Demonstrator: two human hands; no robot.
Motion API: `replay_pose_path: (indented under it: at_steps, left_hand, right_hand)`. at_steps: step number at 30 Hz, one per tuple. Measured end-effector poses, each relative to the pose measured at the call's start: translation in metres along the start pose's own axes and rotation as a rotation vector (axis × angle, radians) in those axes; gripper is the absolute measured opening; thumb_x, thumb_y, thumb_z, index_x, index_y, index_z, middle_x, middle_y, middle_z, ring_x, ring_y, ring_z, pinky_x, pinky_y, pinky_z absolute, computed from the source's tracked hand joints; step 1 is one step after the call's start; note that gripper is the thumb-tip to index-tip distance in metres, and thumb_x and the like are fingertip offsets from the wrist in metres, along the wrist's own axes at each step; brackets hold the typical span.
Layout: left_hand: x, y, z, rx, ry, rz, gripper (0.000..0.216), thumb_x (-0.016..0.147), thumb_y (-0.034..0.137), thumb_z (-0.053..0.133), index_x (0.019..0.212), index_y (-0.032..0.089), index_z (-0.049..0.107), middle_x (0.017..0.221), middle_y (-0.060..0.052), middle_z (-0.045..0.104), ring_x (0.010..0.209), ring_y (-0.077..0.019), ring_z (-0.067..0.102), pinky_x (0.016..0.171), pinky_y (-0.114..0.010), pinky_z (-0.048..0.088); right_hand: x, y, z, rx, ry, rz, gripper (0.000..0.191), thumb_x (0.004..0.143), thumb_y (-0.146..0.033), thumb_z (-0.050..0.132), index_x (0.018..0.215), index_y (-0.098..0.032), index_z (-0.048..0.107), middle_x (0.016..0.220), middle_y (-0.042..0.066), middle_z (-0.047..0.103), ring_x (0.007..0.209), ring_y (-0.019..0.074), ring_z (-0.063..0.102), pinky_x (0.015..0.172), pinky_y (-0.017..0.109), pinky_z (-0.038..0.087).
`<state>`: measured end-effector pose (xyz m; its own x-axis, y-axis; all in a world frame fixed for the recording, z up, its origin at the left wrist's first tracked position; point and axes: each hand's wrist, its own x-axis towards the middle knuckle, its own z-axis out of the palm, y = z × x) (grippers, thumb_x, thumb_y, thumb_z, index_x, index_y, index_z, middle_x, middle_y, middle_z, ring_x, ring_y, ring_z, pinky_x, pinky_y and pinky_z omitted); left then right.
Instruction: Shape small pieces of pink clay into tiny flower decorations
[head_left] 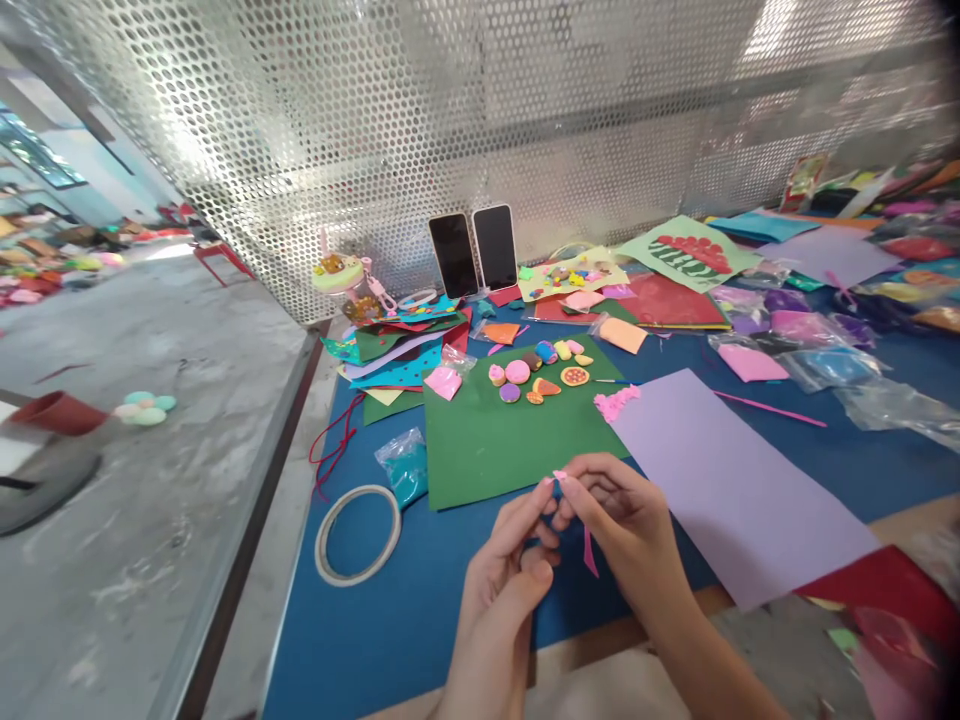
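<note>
My left hand [510, 560] and my right hand [622, 525] meet above the blue table cover [390, 620], near its front edge. Both pinch a thin pink strip [589, 550] between fingertips; its loose end hangs down between the hands. Just beyond the fingers lies a green sheet [502, 440] carrying several small coloured clay pieces [536, 375] at its far edge. A lilac sheet [735, 480] lies to the right, with a pink crumbly lump [616, 402] at its top corner.
A tape ring [358, 533] lies left of the green sheet beside a teal bag [405, 462]. Two phones [474, 252] stand against the perforated metal screen [480, 110]. Coloured paper, bags of clay and a red sheet [877, 590] crowd the back and right.
</note>
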<state>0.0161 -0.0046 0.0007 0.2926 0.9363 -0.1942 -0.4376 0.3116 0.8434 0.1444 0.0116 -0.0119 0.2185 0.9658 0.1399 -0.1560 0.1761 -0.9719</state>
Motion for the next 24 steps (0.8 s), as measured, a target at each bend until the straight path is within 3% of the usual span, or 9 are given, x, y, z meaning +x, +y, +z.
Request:
replay_pose_path:
  at_steps: [3, 13, 20, 24]
  left_hand:
    - [-0.002, -0.001, -0.001, 0.020, -0.012, 0.018, 0.045, 0.070, 0.026, 0.064, 0.115, 0.023, 0.065, 0.112, -0.007, 0.054, 0.091, -0.0182, 0.047, 0.078, -0.027, 0.042]
    - [-0.007, 0.001, 0.004, 0.223, 0.007, 0.074, 0.041, 0.077, 0.021, 0.059, 0.118, 0.026, 0.063, 0.120, -0.007, 0.052, 0.096, -0.0190, 0.052, 0.083, -0.028, 0.044]
    - [-0.010, 0.007, 0.003, 0.637, -0.032, 0.281, 0.040, 0.086, 0.027, 0.053, 0.125, 0.031, 0.056, 0.116, -0.006, 0.051, 0.103, -0.0203, 0.052, 0.086, -0.029, 0.045]
    - [-0.010, 0.008, 0.005, 0.757, -0.011, 0.317, 0.043, 0.086, 0.025, 0.051, 0.129, 0.030, 0.052, 0.120, -0.008, 0.050, 0.108, -0.0207, 0.052, 0.085, -0.028, 0.047]
  right_hand:
    - [-0.001, 0.003, 0.000, -0.035, -0.031, -0.038, 0.001, 0.081, -0.020, 0.062, 0.081, -0.019, 0.062, 0.060, -0.002, 0.065, 0.052, 0.0115, 0.064, 0.052, 0.020, 0.053]
    - [-0.006, -0.005, 0.004, -0.137, 0.059, -0.047, 0.003, 0.079, -0.016, 0.062, 0.078, -0.020, 0.062, 0.060, -0.001, 0.066, 0.053, 0.0133, 0.063, 0.056, 0.025, 0.052]
    - [-0.002, -0.003, 0.003, 0.140, 0.001, 0.100, 0.007, 0.078, -0.023, 0.065, 0.075, -0.019, 0.061, 0.055, -0.004, 0.061, 0.047, 0.0100, 0.060, 0.050, 0.020, 0.050]
    - [0.001, 0.001, -0.001, 0.158, -0.042, 0.140, 0.011, 0.079, -0.028, 0.065, 0.076, -0.018, 0.060, 0.052, -0.004, 0.060, 0.046, 0.0105, 0.058, 0.049, 0.021, 0.048]
